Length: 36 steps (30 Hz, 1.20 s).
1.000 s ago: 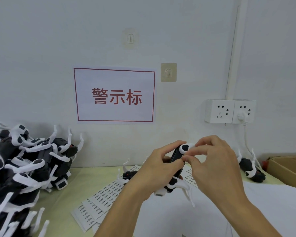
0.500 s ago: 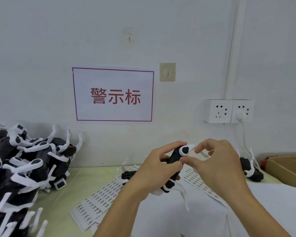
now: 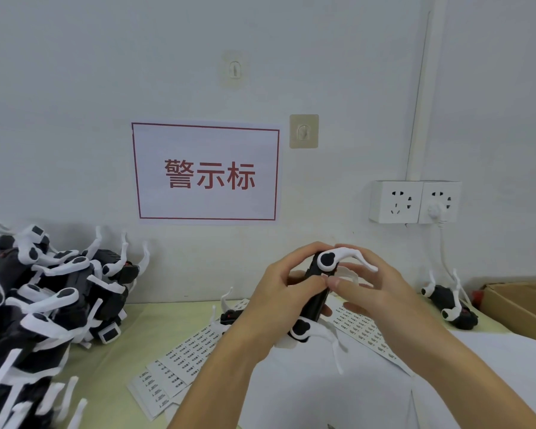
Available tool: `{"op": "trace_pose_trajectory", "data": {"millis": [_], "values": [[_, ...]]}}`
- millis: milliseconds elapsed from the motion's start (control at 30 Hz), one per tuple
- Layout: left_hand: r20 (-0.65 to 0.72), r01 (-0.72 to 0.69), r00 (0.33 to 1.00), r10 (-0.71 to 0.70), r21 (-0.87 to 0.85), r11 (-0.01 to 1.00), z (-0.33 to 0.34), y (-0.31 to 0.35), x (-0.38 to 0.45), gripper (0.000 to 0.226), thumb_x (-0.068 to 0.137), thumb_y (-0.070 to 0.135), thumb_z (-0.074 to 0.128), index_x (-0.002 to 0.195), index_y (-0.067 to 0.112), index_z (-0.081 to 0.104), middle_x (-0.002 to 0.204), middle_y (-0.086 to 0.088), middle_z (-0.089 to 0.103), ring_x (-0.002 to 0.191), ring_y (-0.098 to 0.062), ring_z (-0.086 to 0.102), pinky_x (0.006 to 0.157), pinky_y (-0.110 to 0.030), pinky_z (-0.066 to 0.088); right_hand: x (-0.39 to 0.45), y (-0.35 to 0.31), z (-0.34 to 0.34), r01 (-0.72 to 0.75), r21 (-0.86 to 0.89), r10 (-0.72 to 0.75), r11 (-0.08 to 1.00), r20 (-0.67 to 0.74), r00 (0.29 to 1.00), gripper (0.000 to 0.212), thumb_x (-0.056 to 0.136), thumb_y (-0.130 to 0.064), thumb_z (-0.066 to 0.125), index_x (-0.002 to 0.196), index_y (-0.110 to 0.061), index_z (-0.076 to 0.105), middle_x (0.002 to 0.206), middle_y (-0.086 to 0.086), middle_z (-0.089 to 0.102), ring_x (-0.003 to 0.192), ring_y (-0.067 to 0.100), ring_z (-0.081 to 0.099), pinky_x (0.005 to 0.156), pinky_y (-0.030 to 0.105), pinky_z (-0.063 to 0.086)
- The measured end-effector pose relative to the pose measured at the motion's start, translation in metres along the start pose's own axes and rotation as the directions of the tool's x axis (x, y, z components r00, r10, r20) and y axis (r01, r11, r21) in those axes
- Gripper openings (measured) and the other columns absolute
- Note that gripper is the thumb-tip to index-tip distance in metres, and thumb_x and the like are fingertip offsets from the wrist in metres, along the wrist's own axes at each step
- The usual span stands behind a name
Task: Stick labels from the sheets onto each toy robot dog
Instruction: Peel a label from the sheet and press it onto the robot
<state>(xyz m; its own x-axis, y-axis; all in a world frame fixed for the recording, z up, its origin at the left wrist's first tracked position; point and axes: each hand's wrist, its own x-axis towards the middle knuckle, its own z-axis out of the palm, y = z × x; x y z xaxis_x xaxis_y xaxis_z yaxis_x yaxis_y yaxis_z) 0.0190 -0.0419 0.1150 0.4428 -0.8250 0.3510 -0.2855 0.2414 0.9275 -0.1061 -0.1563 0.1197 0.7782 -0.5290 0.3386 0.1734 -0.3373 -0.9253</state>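
Above the label sheets (image 3: 362,328), at 5 o'clock from the wall sign (image 3: 206,173), left hand (image 3: 287,300) grips the toy robot dog (image 3: 317,292) while right hand (image 3: 372,292) pinches at its body, probably best pressing the label flat, dog held steady.

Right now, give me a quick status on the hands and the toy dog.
Left hand grips the toy dog, held above the label sheets. Right hand pinches at its black body. Nothing in the way.
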Motion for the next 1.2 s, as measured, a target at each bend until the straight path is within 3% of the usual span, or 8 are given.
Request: {"op": "trace_pose_trajectory", "data": {"millis": [100,167,300,500,733,1000,1200], "values": [[0.036,-0.011,0.999,0.012,-0.029,1.000,0.000,0.001,-0.001,0.039,0.093,0.018,0.056,0.124,0.039,0.065,0.104,-0.009,0.073,0.077,-0.025,0.070,0.076,-0.037,0.057,0.000,-0.001,0.001,0.024,-0.004,-0.024,1.000,0.034,0.999,0.021,0.083,-0.035,0.072,0.104,-0.035,0.067,0.108,-0.005,0.073,0.105,0.016,0.068,0.091,0.039,0.052],[0.046,0.024,0.999,-0.019,-0.112,0.993,0.000,0.002,-0.001,0.042,0.087,0.022,0.054,0.122,0.042,0.067,0.110,-0.009,0.073,0.079,-0.025,0.068,0.076,-0.036,0.055,0.001,-0.001,0.000,0.036,-0.022,-0.035,0.999,0.048,0.998,0.011,0.090,-0.029,0.071,0.100,-0.031,0.066,0.106,-0.002,0.073,0.107,0.021,0.067,0.092,0.041,0.051],[0.061,0.009,0.998,-0.001,-0.128,0.992,-0.001,0.002,-0.001,0.046,0.085,0.022,0.056,0.122,0.045,0.067,0.113,-0.015,0.071,0.080,-0.023,0.069,0.074,-0.031,0.056,0.001,0.000,0.000,0.053,-0.015,-0.052,0.998,0.044,0.998,0.011,0.093,-0.021,0.066,0.095,-0.032,0.067,0.103,-0.003,0.073,0.102,0.021,0.069,0.085,0.036,0.051],[0.085,0.012,0.996,0.002,-0.165,0.986,0.002,0.001,-0.002,0.048,0.086,0.020,0.054,0.126,0.044,0.066,0.120,-0.024,0.065,0.090,-0.023,0.069,0.083,-0.035,0.057,0.002,0.000,-0.002,0.013,0.111,-0.024,0.994,0.094,0.995,0.009,0.087,-0.018,0.069,0.095,-0.020,0.066,0.107,0.019,0.069,0.101,0.036,0.067,0.082,0.035,0.053],[0.087,-0.001,0.996,0.009,-0.091,0.996,-0.001,0.002,-0.002,0.055,0.084,0.017,0.055,0.128,0.050,0.062,0.110,-0.009,0.074,0.084,-0.023,0.071,0.077,-0.030,0.056,0.003,0.001,-0.005,-0.009,0.078,0.001,0.997,0.111,0.994,0.006,0.096,-0.020,0.061,0.097,-0.024,0.064,0.112,0.010,0.071,0.104,0.030,0.067,0.084,0.037,0.048],[0.099,-0.009,0.995,0.015,-0.064,0.998,0.000,0.002,-0.003,0.054,0.084,0.018,0.059,0.128,0.049,0.062,0.112,-0.011,0.073,0.084,-0.022,0.069,0.080,-0.030,0.055,0.002,0.000,-0.007,0.025,0.019,-0.026,1.000,0.067,0.997,0.010,0.090,-0.018,0.067,0.093,-0.027,0.069,0.106,0.005,0.075,0.104,0.024,0.070,0.090,0.041,0.053],[0.048,-0.019,0.999,0.018,0.026,0.999,0.001,0.001,-0.003,0.053,0.082,0.017,0.060,0.123,0.051,0.064,0.106,-0.008,0.074,0.080,-0.021,0.072,0.076,-0.030,0.057,0.001,-0.001,-0.013,-0.018,-0.019,0.020,1.000,0.120,0.993,0.016,0.090,-0.021,0.069,0.104,-0.028,0.071,0.109,-0.002,0.074,0.105,0.017,0.069,0.093,0.041,0.051]]}}
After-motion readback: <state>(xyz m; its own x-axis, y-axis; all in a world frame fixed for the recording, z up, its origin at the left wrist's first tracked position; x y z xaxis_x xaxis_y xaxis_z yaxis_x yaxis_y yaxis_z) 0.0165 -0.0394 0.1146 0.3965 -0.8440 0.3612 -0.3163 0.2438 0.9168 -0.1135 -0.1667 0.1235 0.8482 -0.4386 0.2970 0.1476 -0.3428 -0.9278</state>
